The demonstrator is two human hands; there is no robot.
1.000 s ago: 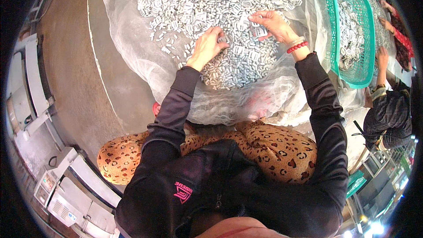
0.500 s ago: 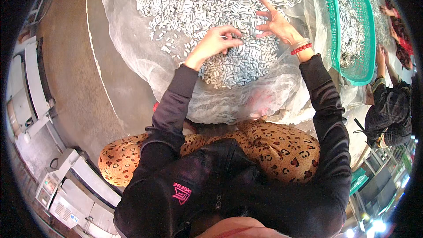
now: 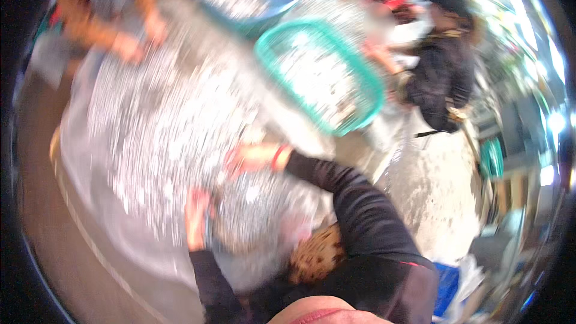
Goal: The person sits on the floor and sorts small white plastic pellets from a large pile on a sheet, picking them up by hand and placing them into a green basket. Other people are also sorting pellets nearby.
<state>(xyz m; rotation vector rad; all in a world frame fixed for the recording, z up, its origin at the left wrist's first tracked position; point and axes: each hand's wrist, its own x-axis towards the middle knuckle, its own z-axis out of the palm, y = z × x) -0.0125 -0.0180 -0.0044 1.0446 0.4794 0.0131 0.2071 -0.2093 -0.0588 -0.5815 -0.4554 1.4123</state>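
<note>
Pale sheet (image 3: 123,237), hands (image 3: 197,216), blurred jacket mark (image 3: 413,263)

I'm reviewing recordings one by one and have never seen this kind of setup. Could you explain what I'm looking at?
There is no machine here, just a person's bare left hand and right hand, reaching from black sleeves. The camera, a wide fisheye worn on the head, looks down, so straight edges bend near the rim. Both hands are at a broad spread of small silvery pieces on a pale sheet. Blur hides whether either hand holds anything. To the right sits a green basket of whitish pieces. At the far side, a co-worker's hands show.
</note>
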